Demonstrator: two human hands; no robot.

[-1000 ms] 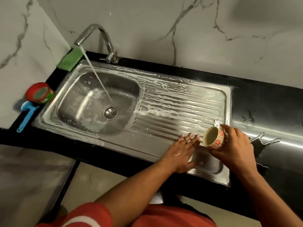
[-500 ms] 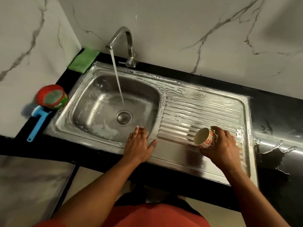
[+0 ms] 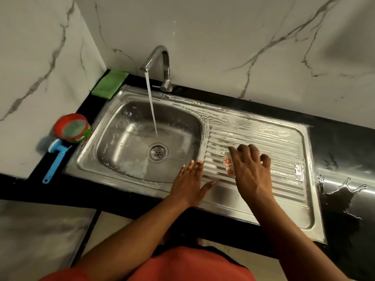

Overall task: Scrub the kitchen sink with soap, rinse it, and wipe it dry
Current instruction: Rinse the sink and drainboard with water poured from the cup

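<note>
A stainless steel sink (image 3: 121,122) is set into a black counter (image 3: 334,138) below a white marble-patterned wall (image 3: 223,37). Its basin lies to the left and a ridged drainboard (image 3: 274,142) to the right. A thin stream of water (image 3: 151,106) is seen falling from the curved faucet (image 3: 162,57) into the basin, just behind the round drain (image 3: 157,152). A whitish soapy film is spread over the back rim and the ridges of the drainboard, and some foam is gathered on the basin floor in front of the drain.

The left hand (image 3: 190,183) is laid flat on the front rim of the sink, where the basin meets the drainboard, with its fingers straight and slightly spread. A small cup (image 3: 228,165) with a red flower pattern is gripped from above by the right hand (image 3: 251,171), whose fingers are curled over it; the cup is held over the near left part of the drainboard. Whether it touches the ridges cannot be told.

A folded green cloth (image 3: 110,84) is placed in the back corner of the counter, left of the faucet. A red-lidded tub (image 3: 74,127) and a blue-handled brush (image 3: 55,159) are kept on the counter at the left of the sink. Water is pooled on the counter at the right.
</note>
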